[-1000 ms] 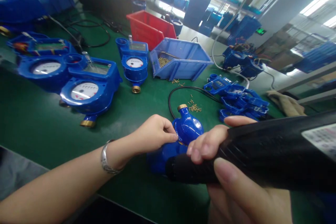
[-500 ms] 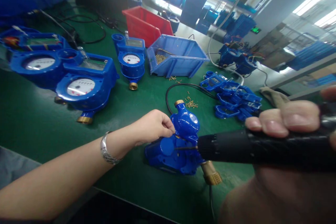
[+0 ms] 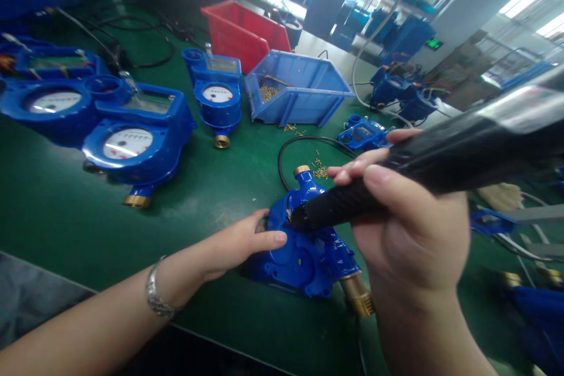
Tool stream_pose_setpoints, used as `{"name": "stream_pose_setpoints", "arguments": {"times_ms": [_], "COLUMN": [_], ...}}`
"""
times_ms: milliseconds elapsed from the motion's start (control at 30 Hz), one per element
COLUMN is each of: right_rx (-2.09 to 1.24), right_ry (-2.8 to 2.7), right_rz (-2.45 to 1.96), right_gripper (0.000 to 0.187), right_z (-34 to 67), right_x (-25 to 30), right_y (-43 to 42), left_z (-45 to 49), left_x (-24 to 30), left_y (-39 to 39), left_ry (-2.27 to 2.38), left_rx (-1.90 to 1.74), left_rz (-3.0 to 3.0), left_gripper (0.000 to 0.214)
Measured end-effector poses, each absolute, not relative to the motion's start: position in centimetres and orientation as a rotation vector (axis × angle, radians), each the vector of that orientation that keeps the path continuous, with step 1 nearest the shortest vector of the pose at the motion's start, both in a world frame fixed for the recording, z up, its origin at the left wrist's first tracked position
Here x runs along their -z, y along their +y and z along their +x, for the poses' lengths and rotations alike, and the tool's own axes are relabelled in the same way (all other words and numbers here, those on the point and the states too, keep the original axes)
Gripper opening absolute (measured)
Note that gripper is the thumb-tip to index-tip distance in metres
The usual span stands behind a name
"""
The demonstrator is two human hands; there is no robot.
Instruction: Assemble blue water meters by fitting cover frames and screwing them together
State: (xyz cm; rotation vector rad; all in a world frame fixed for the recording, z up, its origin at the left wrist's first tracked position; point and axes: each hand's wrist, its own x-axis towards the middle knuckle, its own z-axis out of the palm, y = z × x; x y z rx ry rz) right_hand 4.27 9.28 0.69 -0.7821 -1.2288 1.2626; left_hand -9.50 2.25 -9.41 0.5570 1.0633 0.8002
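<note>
A blue water meter (image 3: 308, 247) with brass ends lies face down on the green mat (image 3: 211, 182) in front of me. My left hand (image 3: 240, 242) rests against its left side, thumb and fingers spread along the housing, steadying it. My right hand (image 3: 409, 229) is closed round a black electric screwdriver (image 3: 423, 158). The screwdriver slants down to the left and its tip touches the top of the meter's back.
Three finished blue meters (image 3: 132, 141) stand at the left. A blue bin (image 3: 299, 91) with brass screws and a red bin (image 3: 240, 32) sit behind. Loose screws (image 3: 319, 170), a black cable (image 3: 304, 144) and blue covers (image 3: 363, 132) lie to the right. Shelves with blue crates stand beyond.
My right hand has swung the screwdriver from level to slanting down onto the meter's back. My left hand left its pinch at the meter's top and now lies against the housing's side.
</note>
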Motion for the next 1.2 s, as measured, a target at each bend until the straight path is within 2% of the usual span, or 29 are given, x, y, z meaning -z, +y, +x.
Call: {"name": "stream_pose_setpoints", "arguments": {"times_ms": [133,333,633,1200], "right_rx": [-1.433,-1.461,-1.499,-1.496], "right_ry": [-1.266,-1.263,-1.274,-1.238], "right_rz": [-0.810,-0.807,-0.797,-0.716], "right_gripper": [0.033,0.034,0.035,0.043], "right_z": [4.4,5.1,4.9,4.6], "right_x": [0.0,0.4,1.0,1.6], "right_y": [9.5,9.5,9.4,9.8], "left_z": [-8.6,-8.1,-8.2,-7.9], "left_x": [9.7,9.9,9.9,9.7], "left_y": [2.5,2.2,2.1,2.0], "left_ry": [1.037,1.090,1.069,1.192], "left_rx": [-0.866,-0.879,-0.870,-0.885], "left_rz": [0.487,0.422,0.490,0.507], "left_gripper": [0.075,0.080,0.070,0.083]}}
